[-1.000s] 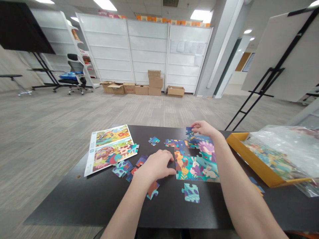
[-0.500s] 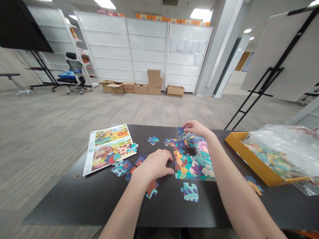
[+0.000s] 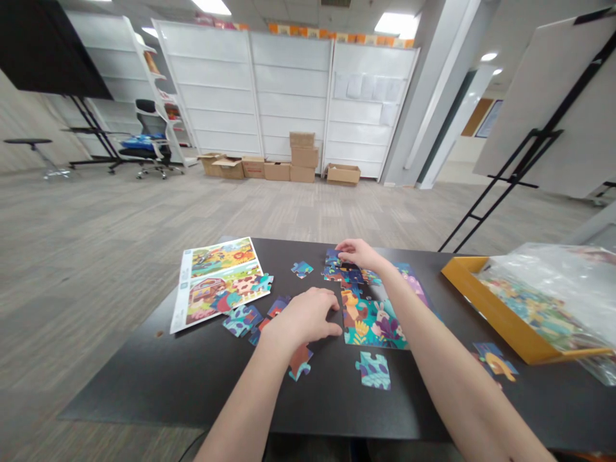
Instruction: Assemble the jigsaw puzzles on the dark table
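My right hand [image 3: 359, 253] pinches a dark blue puzzle piece [image 3: 332, 258] at the top left corner of the partly joined jigsaw puzzle [image 3: 378, 324]. Whether that piece has locked into its neighbours I cannot tell. Rabbits, a fox-like animal and plants show on the puzzle, with a gap in its middle; my right forearm hides its right side. My left hand [image 3: 312, 313] rests with thumb and fingers apart beside the puzzle's left edge, holding nothing. Partly under it lie loose pieces, among them a reddish-brown piece [image 3: 300, 361]. A teal leaf-patterned piece [image 3: 375, 371] lies in front of the puzzle.
A picture sheet [image 3: 212, 279] lies at the left with several pieces [image 3: 240, 319] at its edge. One blue piece [image 3: 302, 269] sits alone behind my left hand. At the right stands a yellow box [image 3: 500, 314] with pieces and plastic wrap; an orange-and-blue piece [image 3: 495, 360] lies before it.
My right hand has moved left with the blue piece, from above the puzzle's top edge to its top left corner. My left hand stays in place. The view has shifted slightly.
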{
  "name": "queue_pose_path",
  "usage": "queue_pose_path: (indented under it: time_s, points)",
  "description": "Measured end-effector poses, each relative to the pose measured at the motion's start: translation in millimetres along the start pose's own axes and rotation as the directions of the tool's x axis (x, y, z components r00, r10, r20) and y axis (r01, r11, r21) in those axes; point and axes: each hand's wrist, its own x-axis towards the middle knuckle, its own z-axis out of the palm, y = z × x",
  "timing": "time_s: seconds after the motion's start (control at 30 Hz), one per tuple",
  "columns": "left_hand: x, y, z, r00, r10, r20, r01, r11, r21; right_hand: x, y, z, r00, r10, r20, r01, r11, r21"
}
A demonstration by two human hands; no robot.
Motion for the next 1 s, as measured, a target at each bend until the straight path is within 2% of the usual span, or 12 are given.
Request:
queue_pose_path:
  time_s: [0.23,0.73,0.9,1.0]
  points:
    - [-1,1,-1.1,1.000,-0.006,0.005,0.006,1.000,0.008,1,3,2,0.999,-0.020,-0.029,0.018,0.997,-0.078]
    - [0,2,-2.2,1.000,0.019,-0.017,-0.018,1.000,0.005,-4,-10,7,0.997,-0.067,-0.032,0.053,0.942,-0.332]
    - [-1,-5,-4.8,0.999,0.027,-0.028,-0.028,0.998,-0.061,-4,-19,9,0.990,-0.131,0.045,0.137,0.893,-0.429]
    - [-7,-16,-16.8,0.993,-0.029,-0.111,0.018,0.996,-0.092,-3,-19,11,0.982,-0.142,0.121,0.182,0.872,-0.455]
